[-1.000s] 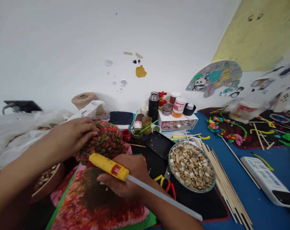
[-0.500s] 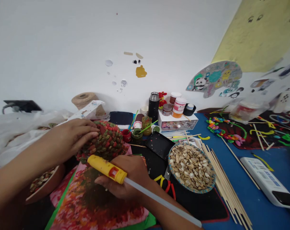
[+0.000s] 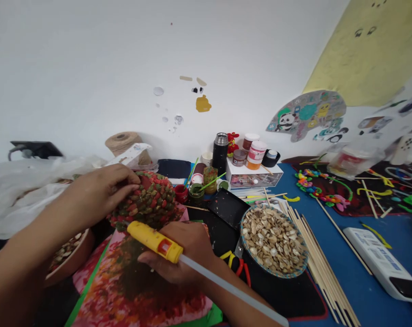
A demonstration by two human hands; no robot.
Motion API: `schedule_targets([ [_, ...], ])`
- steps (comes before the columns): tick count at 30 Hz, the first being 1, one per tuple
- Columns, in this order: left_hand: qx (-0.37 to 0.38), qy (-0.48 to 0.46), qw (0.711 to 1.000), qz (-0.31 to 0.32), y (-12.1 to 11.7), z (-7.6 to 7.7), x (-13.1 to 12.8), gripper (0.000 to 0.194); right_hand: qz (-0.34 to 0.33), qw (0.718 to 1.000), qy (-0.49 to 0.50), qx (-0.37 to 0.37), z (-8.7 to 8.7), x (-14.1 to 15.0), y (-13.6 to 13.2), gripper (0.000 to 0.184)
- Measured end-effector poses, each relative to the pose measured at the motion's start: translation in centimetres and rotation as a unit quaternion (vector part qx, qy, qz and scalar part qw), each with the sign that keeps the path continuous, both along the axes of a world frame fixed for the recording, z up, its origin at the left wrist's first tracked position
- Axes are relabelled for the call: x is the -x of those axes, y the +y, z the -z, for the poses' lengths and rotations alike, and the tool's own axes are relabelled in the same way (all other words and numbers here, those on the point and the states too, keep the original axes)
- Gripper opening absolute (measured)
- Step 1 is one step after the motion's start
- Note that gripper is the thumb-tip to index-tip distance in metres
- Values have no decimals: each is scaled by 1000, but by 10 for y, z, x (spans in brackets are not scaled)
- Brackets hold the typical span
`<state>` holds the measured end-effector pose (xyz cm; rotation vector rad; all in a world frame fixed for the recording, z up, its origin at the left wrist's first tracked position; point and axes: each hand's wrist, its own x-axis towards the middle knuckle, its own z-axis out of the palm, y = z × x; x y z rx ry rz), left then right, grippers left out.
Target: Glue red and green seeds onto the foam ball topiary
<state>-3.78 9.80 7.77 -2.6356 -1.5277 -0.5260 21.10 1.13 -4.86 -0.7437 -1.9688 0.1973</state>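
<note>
My right hand (image 3: 183,252) is wrapped round a yellow hot glue gun (image 3: 151,237), a long whitish glue stick trailing from its back. The gun's nozzle points at the lower left of a rounded piece (image 3: 154,202) covered in red and green painted shells. At that piece's upper left is my left hand (image 3: 113,188), fingers bent and closed against it; whether a loose shell sits between the fingertips is hidden. Beneath lies a paint-stained pink and green sheet (image 3: 134,290). Behind my left forearm, a terracotta-coloured bowl (image 3: 67,263) holds painted shells.
To the right stands a round basket (image 3: 245,243) of unpainted shells, beside a bundle of wooden sticks (image 3: 315,259). A black tray (image 3: 226,206), paint jars (image 3: 196,193) and a black flask (image 3: 220,152) stand behind. A white power strip (image 3: 379,259) lies far right.
My left hand's fingers have bent and drawn closer together on the shell-covered piece. The glue gun stays near its lower left side. The view has shifted slightly.
</note>
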Motion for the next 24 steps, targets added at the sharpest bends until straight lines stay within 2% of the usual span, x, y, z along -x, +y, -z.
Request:
schedule_targets([
  [3,-4,-49,999,-16,-10,-5,-4,40,-6,1000,13,-2,-1,0,0,71],
  [6,-14,-104,992,-70,-24,-12,-1,45,-10,1000,21,11,-3,-2,-1,70],
  [12,-10,-199,966,-163,-47,-20,13,40,-27,997,49,47,-10,-7,-3,74],
  [21,40,-371,911,-174,-71,-8,49,38,-7,990,116,80,-20,-16,-6,70],
  [24,39,-409,887,-212,-71,-9,63,36,-6,988,134,82,-22,-15,-6,70],
])
